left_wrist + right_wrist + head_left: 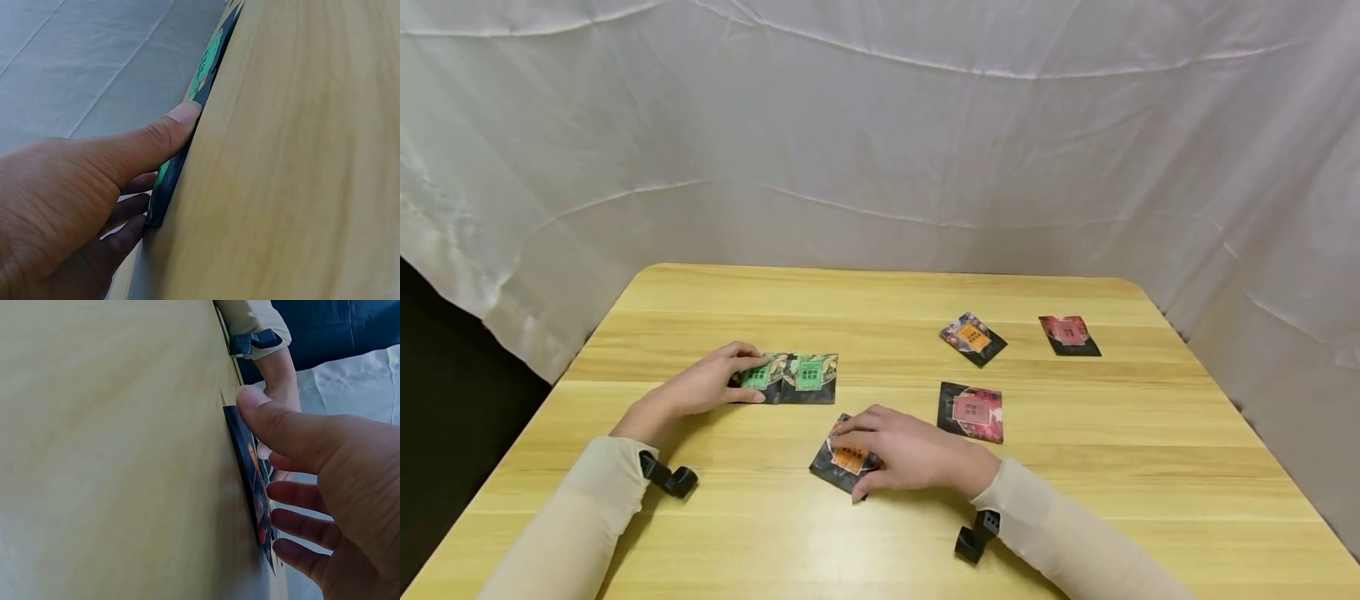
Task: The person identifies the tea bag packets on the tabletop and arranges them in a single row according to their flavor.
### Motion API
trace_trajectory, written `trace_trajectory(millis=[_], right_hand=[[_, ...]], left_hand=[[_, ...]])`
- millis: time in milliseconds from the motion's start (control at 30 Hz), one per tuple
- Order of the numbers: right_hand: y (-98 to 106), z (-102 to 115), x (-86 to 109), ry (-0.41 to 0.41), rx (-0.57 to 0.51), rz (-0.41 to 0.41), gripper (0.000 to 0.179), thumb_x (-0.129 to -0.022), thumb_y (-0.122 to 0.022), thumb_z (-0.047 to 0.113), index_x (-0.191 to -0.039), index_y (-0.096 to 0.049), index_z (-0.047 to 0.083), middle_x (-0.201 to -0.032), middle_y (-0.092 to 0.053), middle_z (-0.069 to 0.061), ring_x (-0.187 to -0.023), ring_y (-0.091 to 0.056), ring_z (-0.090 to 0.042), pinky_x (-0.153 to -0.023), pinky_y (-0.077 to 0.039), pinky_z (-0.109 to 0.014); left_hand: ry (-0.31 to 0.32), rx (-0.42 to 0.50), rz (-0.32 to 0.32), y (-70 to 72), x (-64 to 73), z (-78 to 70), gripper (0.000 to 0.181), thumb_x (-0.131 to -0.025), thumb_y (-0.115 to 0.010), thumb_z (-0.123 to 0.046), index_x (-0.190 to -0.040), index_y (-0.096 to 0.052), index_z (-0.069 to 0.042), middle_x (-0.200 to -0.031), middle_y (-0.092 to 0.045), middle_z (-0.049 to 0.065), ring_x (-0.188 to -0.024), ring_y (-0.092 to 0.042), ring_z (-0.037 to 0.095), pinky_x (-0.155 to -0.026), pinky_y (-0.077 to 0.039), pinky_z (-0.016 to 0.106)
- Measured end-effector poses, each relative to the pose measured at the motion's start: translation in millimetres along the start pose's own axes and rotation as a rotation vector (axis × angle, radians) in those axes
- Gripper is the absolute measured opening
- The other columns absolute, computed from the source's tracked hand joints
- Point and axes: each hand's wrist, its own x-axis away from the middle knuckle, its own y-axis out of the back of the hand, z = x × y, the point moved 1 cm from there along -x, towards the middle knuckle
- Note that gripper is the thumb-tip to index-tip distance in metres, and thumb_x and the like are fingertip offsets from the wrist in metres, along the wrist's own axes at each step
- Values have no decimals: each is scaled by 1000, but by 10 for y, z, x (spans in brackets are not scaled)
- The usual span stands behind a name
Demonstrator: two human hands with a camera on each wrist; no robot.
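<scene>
Two flat green-labelled sachets lie side by side at the left of the table. My left hand [703, 385] spans the left green sachet [756, 377], thumb at its near edge and fingers at its far and left edges. The right green sachet [809, 377] adjoins it. In the left wrist view, the thumb [185, 114] presses on the sachet's black border. My right hand [910, 450] is over an orange-labelled sachet [848, 458] near the middle front, thumb at its near corner. The right wrist view shows spread fingers [300, 495] at the side of this sachet [245, 453].
Another orange-labelled sachet [973, 337] lies at an angle farther back. One red sachet [973, 412] is just beyond my right wrist, and a second red sachet [1070, 335] lies at the back right. The wooden table [760, 533] ends at a white cloth [880, 150] behind.
</scene>
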Motion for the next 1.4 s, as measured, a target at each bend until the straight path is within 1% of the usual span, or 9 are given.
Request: trace_trajectory(millis=[233,333,600,833,967,1100,1200,1400], right_hand=[[-15,8,10,-4,12,5,75,-86,-63,58,-145,-50,14,-144,-48,-2,-129,-44,-18,-109,-37,-32],[-15,7,22,-7,12,5,72,-87,-63,57,-144,-52,15,-144,-48,-3,-130,-44,-18,-109,-37,-32],[-1,22,59,-30,25,15,59,-88,-64,53,-134,-61,16,-143,-48,-5,-129,-46,-19,-108,-39,-32],[27,44,69,-33,39,21,55,-89,-65,51,-131,-64,15,-142,-51,-5,-130,-47,-20,-108,-39,-33],[29,49,80,-23,48,10,54,-89,-64,51,-130,-65,15,-141,-53,-4,-126,-50,-19,-106,-40,-32],[32,45,96,-33,62,4,54,-89,-65,50,-131,-65,16,-141,-54,-2,-122,-51,-19,-104,-42,-31],[38,39,105,-50,54,8,53,-90,-66,46,-133,-63,15,-140,-54,-4,-124,-51,-20,-105,-41,-32],[56,35,123,-80,48,9,43,-95,-65,35,-132,-64,14,-140,-53,-7,-130,-48,-21,-108,-39,-34]], left_hand=[[7,7,2,-9,10,11,70,-89,-71,-42,-143,-50,-1,-138,-45,19,-125,-45,37,-104,-39,55],[4,8,5,-13,7,16,70,-89,-71,-41,-143,-49,-1,-138,-45,19,-125,-45,37,-104,-39,54],[-3,-4,12,-10,-10,19,69,-89,-71,-40,-143,-50,-2,-138,-45,19,-126,-45,37,-104,-39,54],[1,9,15,-2,-10,8,69,-89,-71,-40,-143,-49,-1,-138,-45,19,-126,-45,37,-103,-40,54],[-2,9,14,-7,-11,16,70,-89,-71,-41,-143,-50,-1,-137,-46,19,-125,-46,36,-103,-40,53],[0,13,14,-10,-15,22,71,-89,-71,-42,-143,-49,-1,-138,-45,19,-125,-46,36,-104,-39,53],[-1,13,12,-11,-13,21,70,-89,-72,-40,-143,-49,-1,-137,-46,19,-125,-46,36,-104,-39,53],[0,7,10,-5,-6,12,70,-89,-71,-40,-143,-50,-1,-138,-45,19,-125,-45,37,-104,-39,54]])
